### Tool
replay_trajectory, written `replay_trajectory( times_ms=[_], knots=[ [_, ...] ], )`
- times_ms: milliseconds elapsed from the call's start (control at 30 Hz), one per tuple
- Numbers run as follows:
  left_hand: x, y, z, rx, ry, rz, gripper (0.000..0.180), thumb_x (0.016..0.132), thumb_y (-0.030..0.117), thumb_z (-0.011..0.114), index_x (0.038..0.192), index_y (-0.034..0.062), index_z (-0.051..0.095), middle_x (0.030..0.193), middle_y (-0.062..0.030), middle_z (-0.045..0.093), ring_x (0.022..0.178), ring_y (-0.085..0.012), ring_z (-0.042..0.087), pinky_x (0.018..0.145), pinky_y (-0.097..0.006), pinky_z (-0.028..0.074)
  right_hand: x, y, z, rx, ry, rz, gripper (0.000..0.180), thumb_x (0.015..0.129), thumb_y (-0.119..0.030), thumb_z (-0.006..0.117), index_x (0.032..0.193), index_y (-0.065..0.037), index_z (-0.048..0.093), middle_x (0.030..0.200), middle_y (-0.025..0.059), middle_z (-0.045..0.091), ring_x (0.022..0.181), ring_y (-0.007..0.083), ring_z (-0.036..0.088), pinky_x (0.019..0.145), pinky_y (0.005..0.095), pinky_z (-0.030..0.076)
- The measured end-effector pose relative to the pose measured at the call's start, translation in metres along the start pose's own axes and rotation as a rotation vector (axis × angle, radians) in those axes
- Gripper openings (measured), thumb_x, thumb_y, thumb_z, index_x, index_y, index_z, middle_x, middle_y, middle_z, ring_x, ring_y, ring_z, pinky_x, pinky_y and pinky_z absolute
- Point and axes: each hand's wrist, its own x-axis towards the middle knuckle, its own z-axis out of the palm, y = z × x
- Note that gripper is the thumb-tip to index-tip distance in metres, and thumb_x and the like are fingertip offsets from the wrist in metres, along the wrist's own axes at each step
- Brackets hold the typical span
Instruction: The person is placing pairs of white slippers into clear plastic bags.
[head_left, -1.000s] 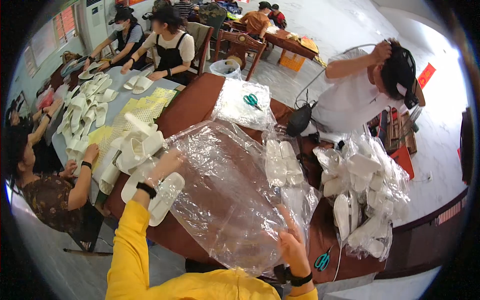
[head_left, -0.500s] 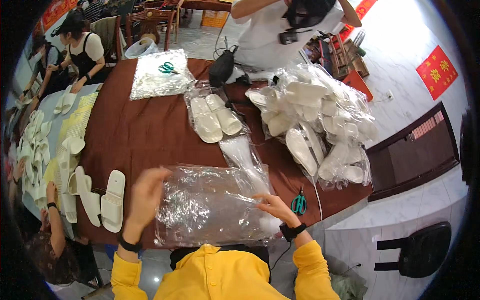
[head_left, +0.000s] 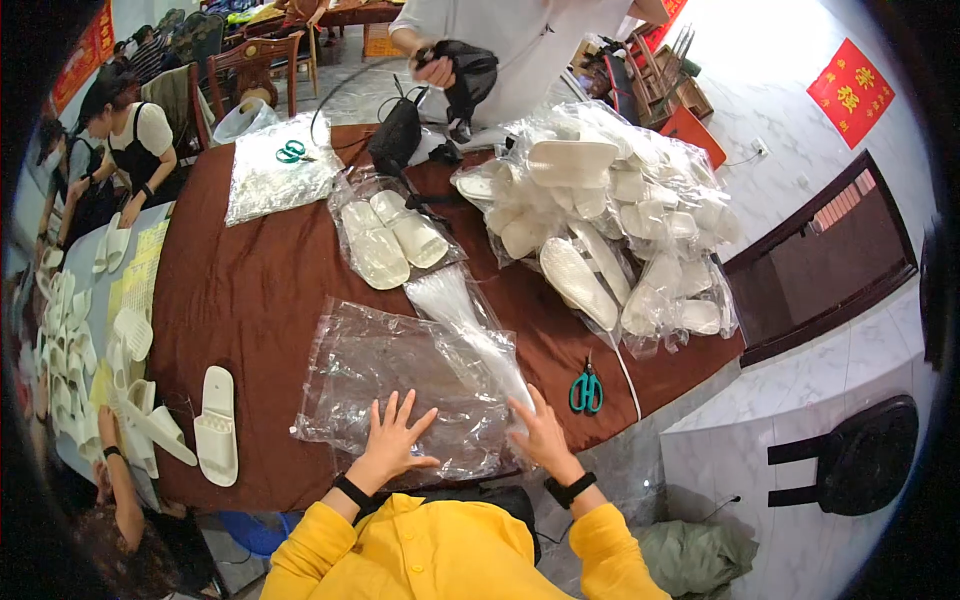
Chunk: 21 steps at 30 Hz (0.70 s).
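A clear plastic bag (head_left: 400,350) lies flat on the brown cloth in front of me. Spread fingers of my left hand (head_left: 395,440) rest on its near part, holding nothing. At the bag's right edge, my right hand (head_left: 543,437) lies with its fingers apart, beside the end of a bundle of thin white strands (head_left: 465,315) in a clear sleeve. Beyond that bundle is a bagged pair of white slippers (head_left: 378,245). A single loose white slipper (head_left: 217,430) sits left of the bag, and green-handled scissors (head_left: 586,388) lie to the right.
Bagged white slippers (head_left: 600,200) are heaped at the back right. A stack of clear bags (head_left: 275,180) with another pair of scissors (head_left: 292,151) lies at the far left. Co-workers handle slippers at the grey side table (head_left: 95,290); someone in white stands opposite, holding a black pouch (head_left: 470,80).
My left hand has come from the bag's left side down onto its near part, fingers spreading. My right hand has shifted slightly. The person opposite has lifted a black pouch.
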Motion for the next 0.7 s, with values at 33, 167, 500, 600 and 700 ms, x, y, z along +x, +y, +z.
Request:
replay_trajectory(
  times_ms=[33,167,500,600,700],
  knots=[
    [0.003,0.007,-0.008,0.026,-0.059,0.014,0.099,0.069,0.069,0.067,0.15,0.0308,0.025,0.156,-0.0215,0.011,0.142,-0.046,0.01,0.108,-0.068,0.011,0.007,0.024,-0.005,-0.012,0.009,-0.015,0.054,0.074,-0.006,0.066,0.126,-0.017,0.058,0.14,0.0195,0.043,0.121,0.0406,0.047,0.097,0.0438,0.044],
    [-0.002,0.007,-0.019,0.105,-0.189,0.024,0.114,0.057,0.067,0.077,0.151,0.0357,0.019,0.155,-0.0253,0.007,0.141,-0.0495,0.008,0.107,-0.07,0.01,0.057,0.055,-0.049,-0.082,0.152,-0.053,0.045,0.072,0.004,0.059,0.114,-0.008,0.066,0.134,0.0158,0.052,0.117,0.036,0.052,0.097,0.0405,0.045],
    [-0.01,0.019,0.009,0.35,-0.142,0.137,0.087,0.075,0.048,0.072,0.148,0.0393,0.025,0.156,-0.0189,0.013,0.14,-0.0483,0.013,0.104,-0.073,0.017,0.089,0.103,-0.014,-0.343,0.03,0.063,0.045,0.077,-0.014,0.067,0.119,-0.002,0.055,0.141,0.016,0.043,0.105,0.0413,0.054,0.088,0.0474,0.049],
    [-0.004,0.033,0.006,0.359,-0.018,0.193,0.078,0.077,0.049,0.07,0.145,0.0376,0.033,0.154,-0.0153,0.021,0.137,-0.0435,0.025,0.103,-0.07,0.023,0.089,0.117,-0.03,-0.224,-0.067,0.023,0.051,0.079,-0.02,0.068,0.124,-0.002,0.053,0.141,0.0194,0.042,0.11,0.0426,0.053,0.092,0.0479,0.047],
    [0.011,0.055,-0.013,0.28,-0.188,0.16,0.086,0.074,0.053,0.073,0.147,0.0373,0.031,0.154,-0.0167,0.021,0.134,-0.0413,0.029,0.1,-0.067,0.029,0.103,0.14,-0.061,-0.087,-0.209,0.033,0.042,0.083,-0.029,0.067,0.119,-0.007,0.062,0.141,0.0224,0.043,0.119,0.0422,0.05,0.099,0.0444,0.044]
  ],
)
